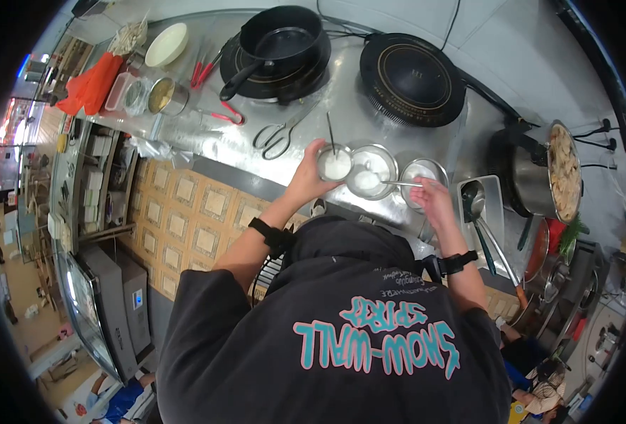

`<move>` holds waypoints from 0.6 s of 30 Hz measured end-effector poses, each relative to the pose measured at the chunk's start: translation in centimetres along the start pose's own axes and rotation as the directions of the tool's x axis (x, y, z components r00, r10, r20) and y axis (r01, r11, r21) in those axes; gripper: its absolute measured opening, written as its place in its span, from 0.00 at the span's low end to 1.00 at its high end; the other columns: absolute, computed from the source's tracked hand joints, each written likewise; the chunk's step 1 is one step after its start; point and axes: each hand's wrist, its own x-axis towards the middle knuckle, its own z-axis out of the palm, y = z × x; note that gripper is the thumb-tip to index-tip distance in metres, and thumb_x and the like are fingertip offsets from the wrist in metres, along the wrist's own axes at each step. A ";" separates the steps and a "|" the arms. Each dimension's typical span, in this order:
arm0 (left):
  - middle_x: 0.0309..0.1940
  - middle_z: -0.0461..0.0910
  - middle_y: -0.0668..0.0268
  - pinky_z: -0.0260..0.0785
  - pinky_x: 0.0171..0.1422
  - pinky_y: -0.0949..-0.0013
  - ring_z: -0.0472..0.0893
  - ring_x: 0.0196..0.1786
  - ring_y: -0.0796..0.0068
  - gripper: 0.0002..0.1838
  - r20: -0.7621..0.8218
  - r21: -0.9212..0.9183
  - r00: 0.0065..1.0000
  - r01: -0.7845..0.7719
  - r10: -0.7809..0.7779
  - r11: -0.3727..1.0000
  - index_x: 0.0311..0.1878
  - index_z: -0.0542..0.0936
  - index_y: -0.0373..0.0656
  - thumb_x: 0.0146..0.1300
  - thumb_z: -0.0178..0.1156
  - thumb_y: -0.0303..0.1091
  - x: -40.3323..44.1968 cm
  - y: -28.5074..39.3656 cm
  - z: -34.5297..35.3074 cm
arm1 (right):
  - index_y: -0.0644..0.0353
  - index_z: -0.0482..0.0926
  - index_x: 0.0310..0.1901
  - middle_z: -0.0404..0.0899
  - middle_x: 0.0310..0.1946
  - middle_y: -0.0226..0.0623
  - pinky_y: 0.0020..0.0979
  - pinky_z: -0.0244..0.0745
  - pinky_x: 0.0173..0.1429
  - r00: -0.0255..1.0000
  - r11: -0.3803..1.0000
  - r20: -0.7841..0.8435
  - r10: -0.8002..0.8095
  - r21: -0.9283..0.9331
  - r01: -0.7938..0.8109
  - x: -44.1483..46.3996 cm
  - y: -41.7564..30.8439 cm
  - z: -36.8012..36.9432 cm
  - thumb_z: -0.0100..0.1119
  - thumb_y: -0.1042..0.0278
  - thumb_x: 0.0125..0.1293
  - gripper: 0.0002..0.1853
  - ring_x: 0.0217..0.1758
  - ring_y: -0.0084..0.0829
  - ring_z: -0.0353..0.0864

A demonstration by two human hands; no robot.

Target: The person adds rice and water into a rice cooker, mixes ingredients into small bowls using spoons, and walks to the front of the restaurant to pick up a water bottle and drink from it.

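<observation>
My left hand (307, 177) is wrapped round the side of a small metal bowl (337, 167) with white contents, in which a thin-handled utensil (330, 131) stands. My right hand (434, 203) pinches the handle of a metal spoon (400, 184). The spoon's head reaches into the middle metal bowl (371, 150), which holds white powder-like stuff. Just beyond my right fingers sits a third metal bowl (436, 169), also with something whitish in it. All three bowls stand side by side near the steel counter's (277, 169) front edge.
Scissors (277, 141) and red-handled tongs (231, 114) lie to the left. Behind are a black pan (284, 42) on a cooker and a bare induction cooker (413, 79). At right stand a tray with ladles (495, 201) and a tall pot (518, 169).
</observation>
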 end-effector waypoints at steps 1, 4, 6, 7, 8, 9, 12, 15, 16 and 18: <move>0.54 0.63 0.52 0.59 0.62 0.63 0.66 0.59 0.58 0.52 0.008 0.008 1.000 0.010 -0.010 1.000 0.60 0.51 0.37 0.33 0.75 0.33 0.1 0.2 -0.2 | 0.69 0.74 0.41 0.77 0.29 0.40 0.25 0.77 0.37 1.000 1.000 0.003 -0.006 -0.012 0.006 -0.3 -0.5 -0.4 0.48 0.67 0.65 0.12 0.29 0.27 0.78; 0.56 0.62 0.51 0.59 0.63 0.64 0.65 0.61 0.58 0.51 0.059 0.009 0.998 0.038 -0.039 0.999 0.60 0.51 0.37 0.35 0.74 0.32 -0.1 0.8 -0.5 | 0.68 0.74 0.41 0.77 0.28 0.38 0.23 0.76 0.36 0.998 0.998 -0.018 -0.053 -0.039 0.052 -2.3 -2.1 -0.3 0.49 0.66 0.65 0.12 0.29 0.25 0.78; 0.56 0.62 0.51 0.59 0.63 0.65 0.65 0.61 0.58 0.51 0.101 -0.007 0.994 0.044 -0.043 0.999 0.60 0.51 0.37 0.35 0.74 0.32 0.1 1.2 -0.4 | 0.68 0.74 0.41 0.77 0.28 0.37 0.22 0.75 0.35 0.994 0.994 -0.035 -0.101 -0.048 0.099 -3.6 -3.6 0.2 0.49 0.66 0.65 0.13 0.29 0.25 0.77; 0.56 0.62 0.51 0.59 0.63 0.65 0.65 0.61 0.58 0.50 0.108 -0.019 0.993 0.050 -0.047 0.999 0.60 0.52 0.37 0.35 0.74 0.31 0.1 1.2 -0.2 | 0.68 0.74 0.42 0.77 0.28 0.37 0.22 0.75 0.35 0.992 0.991 -0.039 -0.123 -0.049 0.121 -4.2 -4.3 0.4 0.49 0.65 0.65 0.13 0.28 0.24 0.77; 0.56 0.62 0.51 0.59 0.63 0.65 0.65 0.60 0.57 0.50 0.107 -0.011 0.993 0.043 -0.042 0.999 0.60 0.52 0.37 0.35 0.74 0.31 0.2 1.2 0.1 | 0.68 0.74 0.42 0.77 0.28 0.37 0.22 0.75 0.35 0.988 0.988 -0.044 -0.149 -0.051 0.146 -4.7 -5.0 0.5 0.49 0.65 0.65 0.13 0.28 0.24 0.77; 0.56 0.62 0.51 0.59 0.63 0.65 0.65 0.60 0.57 0.50 0.107 -0.004 0.994 0.037 -0.036 0.999 0.60 0.52 0.38 0.34 0.74 0.31 0.2 1.3 0.4 | 0.69 0.74 0.42 0.77 0.28 0.37 0.23 0.75 0.34 0.985 0.985 -0.038 -0.167 -0.052 0.165 -5.1 -5.6 0.7 0.49 0.65 0.65 0.14 0.28 0.24 0.77; 0.55 0.62 0.51 0.59 0.62 0.65 0.66 0.59 0.55 0.49 0.117 0.006 0.993 0.003 -0.003 1.000 0.59 0.53 0.38 0.35 0.73 0.31 0.4 1.6 1.0 | 0.68 0.75 0.41 0.77 0.28 0.38 0.23 0.76 0.33 0.973 0.972 -0.019 -0.230 -0.059 0.229 -6.3 -6.6 2.4 0.49 0.64 0.66 0.14 0.28 0.25 0.78; 0.56 0.62 0.50 0.59 0.63 0.65 0.66 0.59 0.54 0.48 0.143 -0.039 0.990 0.013 -0.007 0.999 0.60 0.53 0.38 0.35 0.73 0.30 0.7 1.9 1.8 | 0.69 0.75 0.41 0.77 0.30 0.38 0.23 0.76 0.35 0.954 0.942 0.042 -0.297 -0.148 0.300 -6.9 -5.9 4.6 0.49 0.66 0.66 0.12 0.29 0.26 0.78; 0.56 0.62 0.50 0.58 0.63 0.65 0.65 0.60 0.54 0.48 0.145 -0.064 0.989 0.020 -0.010 0.998 0.60 0.54 0.37 0.36 0.72 0.30 0.7 2.3 1.9 | 0.68 0.75 0.42 0.78 0.30 0.38 0.23 0.75 0.35 0.926 0.902 0.097 -0.364 -0.212 0.376 -7.1 -5.3 5.5 0.48 0.68 0.65 0.12 0.30 0.26 0.78; 0.57 0.61 0.50 0.58 0.64 0.65 0.65 0.60 0.54 0.47 0.150 -0.101 0.989 0.008 0.008 0.995 0.61 0.54 0.37 0.36 0.71 0.29 0.8 2.5 2.0 | 0.68 0.75 0.42 0.78 0.30 0.38 0.22 0.74 0.36 0.853 0.790 0.221 -0.472 -0.325 0.521 -7.5 -4.1 6.6 0.48 0.71 0.65 0.10 0.31 0.26 0.79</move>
